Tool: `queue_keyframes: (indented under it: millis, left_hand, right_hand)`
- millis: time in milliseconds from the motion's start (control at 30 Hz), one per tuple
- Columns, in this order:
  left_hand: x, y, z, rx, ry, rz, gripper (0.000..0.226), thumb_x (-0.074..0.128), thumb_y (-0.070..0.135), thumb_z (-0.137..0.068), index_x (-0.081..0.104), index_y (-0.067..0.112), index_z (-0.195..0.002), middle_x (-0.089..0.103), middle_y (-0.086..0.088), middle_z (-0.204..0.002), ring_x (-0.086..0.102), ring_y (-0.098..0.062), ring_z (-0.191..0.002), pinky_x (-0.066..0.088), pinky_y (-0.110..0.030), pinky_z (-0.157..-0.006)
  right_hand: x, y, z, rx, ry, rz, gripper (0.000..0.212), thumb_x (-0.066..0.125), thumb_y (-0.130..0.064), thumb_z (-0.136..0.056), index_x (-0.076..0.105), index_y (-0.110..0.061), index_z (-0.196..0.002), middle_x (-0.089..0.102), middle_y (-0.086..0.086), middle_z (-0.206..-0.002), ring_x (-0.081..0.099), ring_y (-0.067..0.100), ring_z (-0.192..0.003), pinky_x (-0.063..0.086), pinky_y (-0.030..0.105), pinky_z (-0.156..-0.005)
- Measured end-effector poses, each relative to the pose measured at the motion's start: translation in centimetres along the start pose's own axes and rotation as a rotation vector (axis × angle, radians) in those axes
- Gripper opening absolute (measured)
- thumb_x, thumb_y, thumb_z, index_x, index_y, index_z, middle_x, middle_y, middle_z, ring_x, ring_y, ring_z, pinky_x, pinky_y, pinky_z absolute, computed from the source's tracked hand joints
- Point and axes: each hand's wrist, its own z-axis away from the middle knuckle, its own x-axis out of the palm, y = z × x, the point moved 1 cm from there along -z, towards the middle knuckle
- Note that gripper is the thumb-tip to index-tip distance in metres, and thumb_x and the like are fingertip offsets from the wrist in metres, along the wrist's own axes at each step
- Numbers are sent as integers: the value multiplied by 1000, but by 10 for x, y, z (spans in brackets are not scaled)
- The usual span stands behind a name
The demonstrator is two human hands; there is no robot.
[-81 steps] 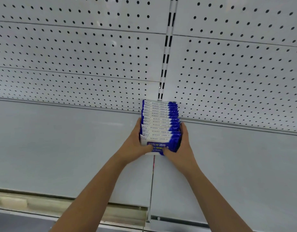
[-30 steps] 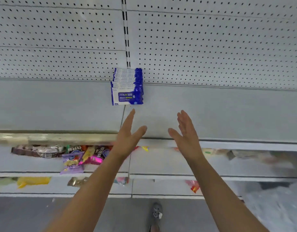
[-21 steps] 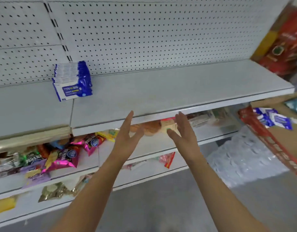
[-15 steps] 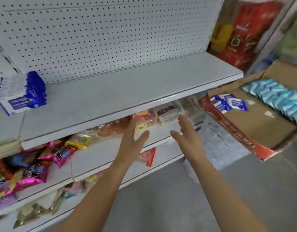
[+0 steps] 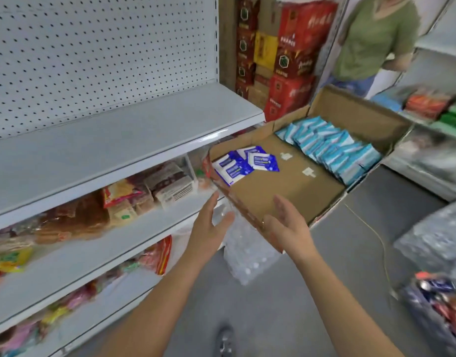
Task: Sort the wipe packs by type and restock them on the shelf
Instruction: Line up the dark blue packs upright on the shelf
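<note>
— Progress? Which step are we on?

— Fetching, we judge. Our left hand (image 5: 208,225) and right hand (image 5: 290,228) hover by the near edge of the cardboard box (image 5: 286,186), fingers straight and spread, holding nothing.

— And the wipe packs?

— A few dark blue packs (image 5: 243,163) lie loose in the box's left corner. The light blue packs (image 5: 332,148) stand in tight rows along its right side. The shelf (image 5: 118,140) is on our left.

— What does the next move call for?

— Reaching in for one type only, probably the dark blue. They look like flat, glossy film pouches, likely slippery, so we square them between both palms. The box is matte corrugated board and the shelf is smooth painted metal.
</note>
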Motion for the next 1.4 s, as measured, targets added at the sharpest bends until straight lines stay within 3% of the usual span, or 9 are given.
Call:
queue_keyframes:
  millis: [100,200,600,800,967,1033,1167,1267,1400]
  left_hand:
    - [29,0,-41,22,-22,-18,50,64,33,-95,45,50,-138,48,37,-137,42,15,-129,38,-25,-111]
    - [55,-9,-85,26,-5,-24,58,64,40,-94,42,38,-147,46,20,-149,41,0,-138,42,-34,-112]
    - [112,-32,-213,-226,129,-212,61,62,16,-95,37,20,-150,46,0,-147,47,-18,-133,43,-40,-111]
    - [138,-48,-271,-272,282,-616,70,58,26,-97,24,14,-157,21,-7,-165,19,-22,-152,17,-33,-122]
    - [143,-48,-301,-461,331,-852,83,54,48,-94,12,16,-158,11,-8,-166,4,-25,-155,-1,-43,-124]
    - [143,-54,-306,-505,356,-1019,77,52,45,-97,14,17,-157,21,-8,-163,14,-26,-153,6,-48,-126]
    - [141,-52,-308,-498,363,-1162,64,66,36,-92,38,22,-147,45,-6,-146,39,-26,-139,19,-49,-122]
    - [138,-42,-307,-449,376,-925,54,75,36,-87,55,27,-136,50,-1,-141,49,-22,-132,38,-42,-112]
    - [130,-26,-298,-305,481,-622,35,79,19,-85,69,22,-117,56,3,-124,59,-14,-113,52,-27,-89]
  right_hand:
    - [-21,9,-46,21,-32,26,64,66,-29,-88,42,-29,-147,46,-18,-143,44,7,-135,38,30,-110]
    - [-34,20,-97,0,-50,78,59,66,-21,-93,43,-28,-147,48,-13,-146,45,8,-135,37,27,-109]
    - [-47,48,-270,99,-243,181,58,68,-19,-89,48,-25,-143,55,-10,-141,50,6,-131,38,24,-104]
    - [-52,68,-363,-64,-302,354,42,68,-7,-84,57,-31,-116,62,-19,-108,57,-18,-95,41,2,-77]
    - [-50,85,-427,-107,-414,553,59,78,-21,-74,55,-24,-128,61,-2,-123,59,19,-113,49,39,-93]
    - [-46,87,-447,-118,-457,692,71,83,-27,-68,52,-24,-131,61,-1,-123,56,25,-116,46,40,-92]
    - [-45,90,-469,-53,-522,620,44,82,-22,-74,61,-18,-112,66,-9,-100,62,17,-90,43,31,-75]
    - [-51,91,-472,68,-538,330,28,83,-17,-76,70,-15,-101,75,-1,-94,70,18,-82,57,38,-74]
    - [-59,59,-475,110,-612,48,34,84,-8,-77,69,-13,-106,75,0,-92,71,11,-78,55,34,-68]
